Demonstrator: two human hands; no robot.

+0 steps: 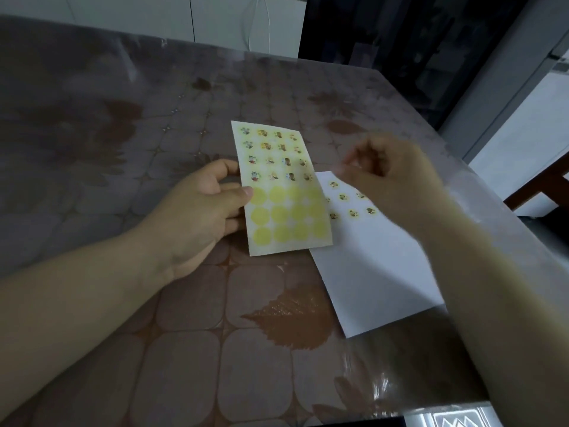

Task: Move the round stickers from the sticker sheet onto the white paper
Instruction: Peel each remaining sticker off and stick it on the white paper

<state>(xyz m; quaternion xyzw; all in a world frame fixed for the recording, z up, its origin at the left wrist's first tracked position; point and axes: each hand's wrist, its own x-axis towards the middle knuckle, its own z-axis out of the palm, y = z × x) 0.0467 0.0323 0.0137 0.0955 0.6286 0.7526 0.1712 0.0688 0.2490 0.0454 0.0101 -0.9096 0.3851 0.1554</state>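
Note:
My left hand (pixel 201 208) holds the sticker sheet (pixel 278 189) by its left edge, thumb on top and fingers beneath, lifted off the table. The sheet's upper rows carry round picture stickers; its lower rows are bare yellow circles. The white paper (pixel 375 272) lies on the table to the right, partly under the sheet, with several round stickers (pixel 354 213) stuck near its top. My right hand (pixel 391 177) hovers, blurred, above the paper's top end with its fingers curled; whether a sticker is between the fingertips is not visible.
The table (pixel 184 334) has a brown leaf-patterned cloth under clear plastic. Its right edge runs close beside the paper, and its far edge meets white cabinets (pixel 184 16). A dark opening (pixel 400 41) lies beyond the far right corner.

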